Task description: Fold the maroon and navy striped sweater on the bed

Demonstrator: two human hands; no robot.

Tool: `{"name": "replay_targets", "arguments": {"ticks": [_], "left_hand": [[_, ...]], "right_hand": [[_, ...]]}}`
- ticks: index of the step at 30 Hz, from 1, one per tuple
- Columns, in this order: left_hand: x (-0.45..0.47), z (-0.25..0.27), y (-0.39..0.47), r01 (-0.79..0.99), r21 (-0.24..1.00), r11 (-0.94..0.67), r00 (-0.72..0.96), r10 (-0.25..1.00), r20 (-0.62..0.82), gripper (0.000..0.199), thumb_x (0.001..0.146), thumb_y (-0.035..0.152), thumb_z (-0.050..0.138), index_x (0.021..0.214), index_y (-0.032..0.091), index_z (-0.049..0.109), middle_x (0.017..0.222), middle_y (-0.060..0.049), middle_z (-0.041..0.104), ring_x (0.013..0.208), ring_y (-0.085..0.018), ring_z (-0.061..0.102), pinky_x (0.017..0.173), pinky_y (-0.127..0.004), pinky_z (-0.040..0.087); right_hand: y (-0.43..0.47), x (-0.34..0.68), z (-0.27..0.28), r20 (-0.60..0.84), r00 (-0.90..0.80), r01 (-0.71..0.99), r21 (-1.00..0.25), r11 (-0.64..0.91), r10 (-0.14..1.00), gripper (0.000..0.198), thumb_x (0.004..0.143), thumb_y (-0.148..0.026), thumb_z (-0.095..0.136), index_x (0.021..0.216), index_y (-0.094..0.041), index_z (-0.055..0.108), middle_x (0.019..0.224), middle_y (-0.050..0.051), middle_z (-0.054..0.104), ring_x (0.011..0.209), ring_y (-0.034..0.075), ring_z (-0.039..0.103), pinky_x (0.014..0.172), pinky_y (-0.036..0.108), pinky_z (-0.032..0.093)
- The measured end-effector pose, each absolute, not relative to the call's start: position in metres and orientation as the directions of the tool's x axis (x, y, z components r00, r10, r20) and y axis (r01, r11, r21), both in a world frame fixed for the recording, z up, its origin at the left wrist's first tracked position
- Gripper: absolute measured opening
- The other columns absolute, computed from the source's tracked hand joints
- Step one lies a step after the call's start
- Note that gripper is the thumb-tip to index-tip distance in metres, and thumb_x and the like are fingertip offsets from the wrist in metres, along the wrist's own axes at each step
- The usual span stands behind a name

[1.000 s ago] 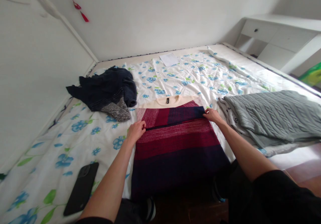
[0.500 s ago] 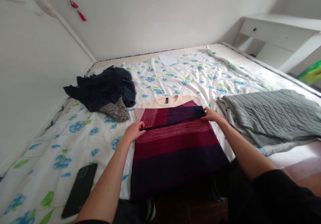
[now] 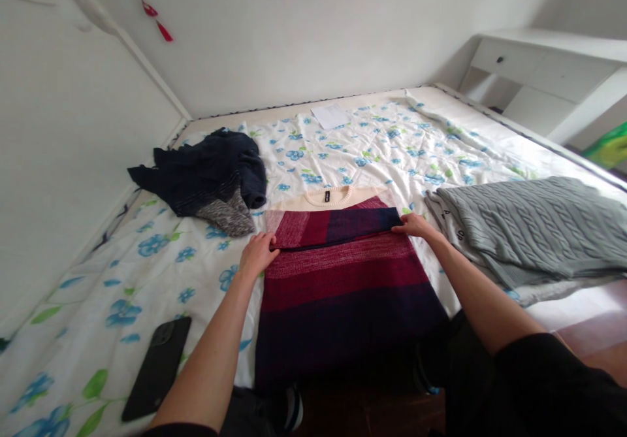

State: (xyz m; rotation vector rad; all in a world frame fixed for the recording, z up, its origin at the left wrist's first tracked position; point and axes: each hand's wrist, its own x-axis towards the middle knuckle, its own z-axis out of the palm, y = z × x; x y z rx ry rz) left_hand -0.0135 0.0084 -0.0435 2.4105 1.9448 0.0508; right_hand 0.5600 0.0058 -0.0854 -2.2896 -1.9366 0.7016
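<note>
We see a red and navy striped sweater [image 3: 337,274] lying flat on the bed [image 3: 343,143], near its front edge, with the cream collar [image 3: 328,196] pointing away from us and the hem hanging over the bed's edge. A navy and red sleeve [image 3: 343,225] is folded straight across the chest. The left hand [image 3: 257,254] rests at the sweater's left side, its fingers [image 3: 271,244] closed on the end of that sleeve. The right hand [image 3: 414,226] lies at the sweater's right side, palm down, its fingers [image 3: 399,225] pressing on the fold where the sleeve turns; we cannot tell whether they pinch the cloth or only hold it flat.

Just right of the sweater, a grey cable-knit sweater [image 3: 529,228] lies spread along the bed's right edge. To the left and farther back, a dark navy garment [image 3: 206,172] lies crumpled with a grey piece [image 3: 225,218] at its near side. A black phone [image 3: 157,366] lies face down on the floral sheet near the left forearm. A white sheet of paper [image 3: 330,115] lies at the far end of the bed. A white cabinet [image 3: 539,78] stands against the wall on the right.
</note>
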Motion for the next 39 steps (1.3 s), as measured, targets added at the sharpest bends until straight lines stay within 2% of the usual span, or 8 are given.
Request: {"name": "replay_targets", "arguments": {"ticks": [3, 8, 15, 20, 25, 31, 36, 39], "left_hand": [[-0.024, -0.044, 0.010, 0.980, 0.114, -0.163, 0.168, 0.985, -0.033, 0.016, 0.092, 0.034, 0.078, 0.103, 0.026, 0.069, 0.110, -0.008, 0.072, 0.106, -0.030, 0.071, 0.090, -0.035, 0.053], [-0.028, -0.044, 0.011, 0.972, 0.173, -0.162, 0.176, 0.982, -0.071, 0.007, 0.092, 0.030, 0.074, 0.097, 0.025, 0.071, 0.107, -0.007, 0.072, 0.102, -0.028, 0.072, 0.082, -0.032, 0.050], [-0.029, -0.040, 0.014, 0.965, 0.219, -0.143, 0.168, 0.980, -0.104, 0.008, 0.086, 0.023, 0.074, 0.092, 0.025, 0.077, 0.103, -0.008, 0.076, 0.098, -0.028, 0.073, 0.081, -0.031, 0.048], [-0.041, -0.036, 0.020, 0.882, 0.470, -0.043, 0.145, 0.972, -0.182, 0.018, 0.072, 0.037, 0.087, 0.083, 0.026, 0.080, 0.088, -0.004, 0.079, 0.089, -0.028, 0.072, 0.081, -0.030, 0.051], [-0.043, -0.045, 0.019, 0.706, 0.669, 0.232, -0.032, 0.954, -0.297, 0.039, 0.071, 0.057, 0.093, 0.076, 0.025, 0.072, 0.067, 0.001, 0.070, 0.070, -0.023, 0.068, 0.068, -0.029, 0.050], [-0.035, -0.055, 0.017, 0.462, 0.760, 0.457, -0.182, 0.888, -0.423, 0.051, 0.066, 0.042, 0.101, 0.083, 0.026, 0.055, 0.060, 0.008, 0.063, 0.056, -0.014, 0.059, 0.063, -0.024, 0.051], [-0.037, -0.054, 0.015, 0.402, 0.747, 0.529, -0.175, 0.846, -0.504, 0.048, 0.063, 0.045, 0.103, 0.079, 0.021, 0.065, 0.062, 0.004, 0.064, 0.057, -0.014, 0.060, 0.059, -0.023, 0.047], [-0.036, -0.052, 0.014, 0.370, 0.764, 0.528, -0.138, 0.845, -0.517, 0.049, 0.059, 0.046, 0.105, 0.074, 0.020, 0.066, 0.063, 0.003, 0.064, 0.059, -0.014, 0.061, 0.060, -0.024, 0.048]], "right_hand": [[0.007, 0.563, -0.085, -0.295, 0.134, 0.895, -0.373, -0.243, 0.946, 0.043, 0.104, -0.053, 0.077, 0.075, -0.022, 0.074, 0.071, 0.002, 0.071, 0.075, 0.020, 0.069, 0.067, 0.026, 0.041], [0.010, 0.568, -0.080, -0.221, 0.268, 0.856, -0.393, -0.336, 0.938, 0.032, 0.107, -0.047, 0.075, 0.089, -0.021, 0.084, 0.082, 0.005, 0.080, 0.085, 0.022, 0.075, 0.069, 0.026, 0.043], [0.007, 0.569, -0.087, -0.344, 0.245, 0.861, -0.354, -0.366, 0.907, 0.032, 0.104, -0.048, 0.079, 0.091, -0.019, 0.087, 0.081, 0.008, 0.082, 0.085, 0.024, 0.079, 0.069, 0.027, 0.048], [0.007, 0.569, -0.088, -0.311, 0.241, 0.864, -0.363, -0.349, 0.919, 0.029, 0.102, -0.045, 0.083, 0.091, -0.019, 0.087, 0.086, 0.010, 0.084, 0.093, 0.027, 0.081, 0.074, 0.027, 0.052], [0.008, 0.572, -0.093, -0.329, 0.260, 0.830, -0.405, -0.384, 0.908, 0.030, 0.103, -0.046, 0.081, 0.096, -0.018, 0.088, 0.083, 0.009, 0.084, 0.089, 0.027, 0.082, 0.078, 0.029, 0.056], [0.012, 0.576, -0.108, -0.381, 0.351, 0.618, -0.592, -0.517, 0.855, 0.032, 0.101, -0.047, 0.085, 0.105, -0.015, 0.085, 0.072, 0.005, 0.078, 0.069, 0.020, 0.077, 0.072, 0.027, 0.060], [0.011, 0.574, -0.121, -0.467, 0.298, 0.302, -0.781, -0.546, 0.832, 0.032, 0.093, -0.043, 0.095, 0.098, -0.016, 0.080, 0.064, -0.002, 0.068, 0.056, 0.012, 0.064, 0.060, 0.021, 0.059], [0.011, 0.576, -0.126, -0.484, 0.267, 0.208, -0.816, -0.540, 0.833, 0.034, 0.088, -0.043, 0.100, 0.091, -0.016, 0.079, 0.063, -0.003, 0.066, 0.053, 0.009, 0.059, 0.055, 0.018, 0.056]]}}
